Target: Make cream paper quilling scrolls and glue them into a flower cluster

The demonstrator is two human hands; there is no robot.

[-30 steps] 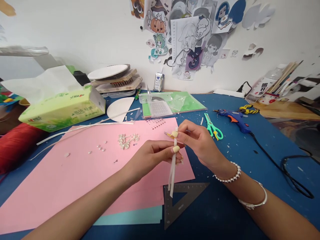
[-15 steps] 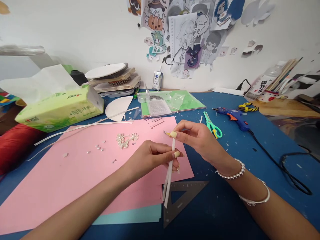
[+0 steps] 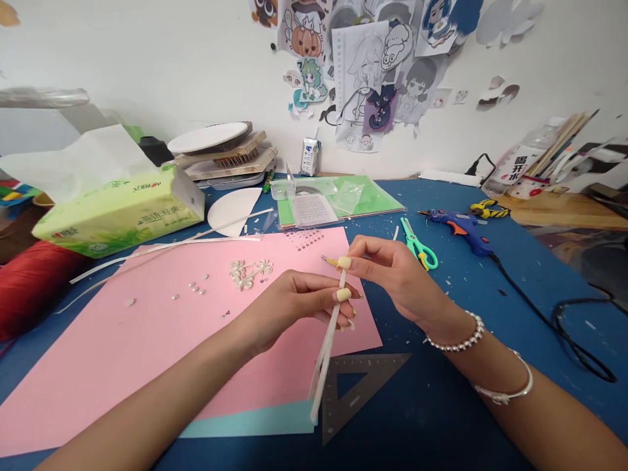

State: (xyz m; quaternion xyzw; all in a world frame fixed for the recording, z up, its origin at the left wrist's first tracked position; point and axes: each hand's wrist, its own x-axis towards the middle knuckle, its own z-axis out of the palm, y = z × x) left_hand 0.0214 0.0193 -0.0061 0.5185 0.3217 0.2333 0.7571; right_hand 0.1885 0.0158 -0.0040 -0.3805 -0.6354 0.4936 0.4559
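Observation:
My left hand (image 3: 299, 304) pinches a narrow white strip (image 3: 326, 356) between thumb and fingers. The strip is folded or doubled, and its loose ends hang down over the set square (image 3: 353, 396) and the paper's edge. Above it, my right hand (image 3: 380, 268) is closed on the strip's upper end with thumb and forefinger. A small pointed thing with a yellow part (image 3: 330, 260) shows just left of my right fingertips; whether I hold it or it lies behind them I cannot tell. White looped ornaments (image 3: 248, 271) and several pearl-like beads (image 3: 193, 288) lie on the pink paper (image 3: 161, 353).
Green scissors (image 3: 417, 245), a blue glue gun (image 3: 458, 229) with a black cord and yellow-black pliers (image 3: 488, 209) lie to the right. Behind the pink paper are a clear plastic box (image 3: 314, 209) and a green sheet (image 3: 377, 196). A tissue box (image 3: 122, 209) stands left beside long white strips (image 3: 171, 245).
The hanging ends of the strip have swung down and to the left. Both hands keep their grip, with the right hand shifted slightly right.

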